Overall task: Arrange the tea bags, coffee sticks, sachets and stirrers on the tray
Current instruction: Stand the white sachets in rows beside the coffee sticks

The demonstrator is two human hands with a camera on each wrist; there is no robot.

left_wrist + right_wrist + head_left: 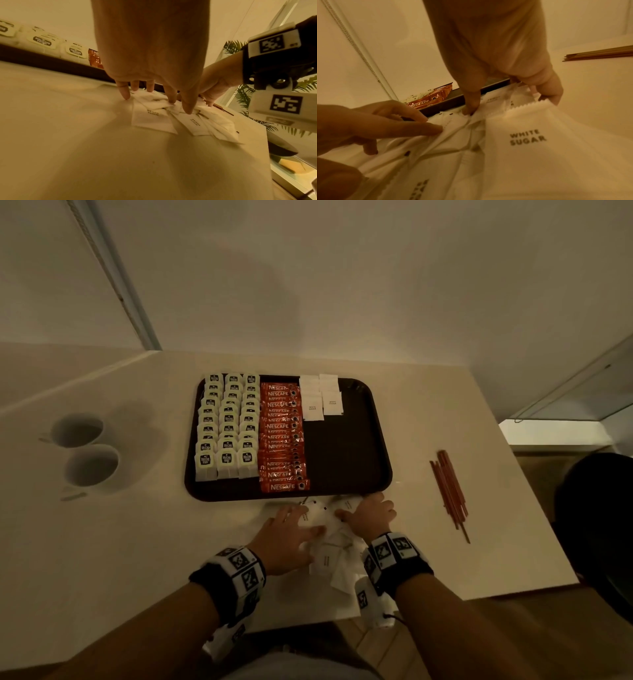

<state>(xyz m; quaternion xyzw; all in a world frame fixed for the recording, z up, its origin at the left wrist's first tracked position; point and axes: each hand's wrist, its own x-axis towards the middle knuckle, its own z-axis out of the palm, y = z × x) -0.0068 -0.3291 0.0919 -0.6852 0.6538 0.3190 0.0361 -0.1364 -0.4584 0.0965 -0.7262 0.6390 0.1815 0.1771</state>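
A dark brown tray (346,460) holds three columns of tea bags (227,426), a column of red coffee sticks (282,436) and a few white sugar sachets (322,400) at its far right. A loose pile of sugar sachets (329,556) (527,138) lies on the table just in front of the tray. My left hand (294,525) (150,86) presses spread, straight fingers on the pile's left side. My right hand (366,515) (510,94) grips several sachets on the right side between thumb and curled fingers. Brown stirrers (450,491) (599,54) lie on the table to the right.
Two white cups (78,429) (92,465) stand on the table left of the tray. The pale table (137,542) ends just below my wrists. A dark rounded object (596,525) sits beyond the table's right edge. The tray's right half is mostly bare.
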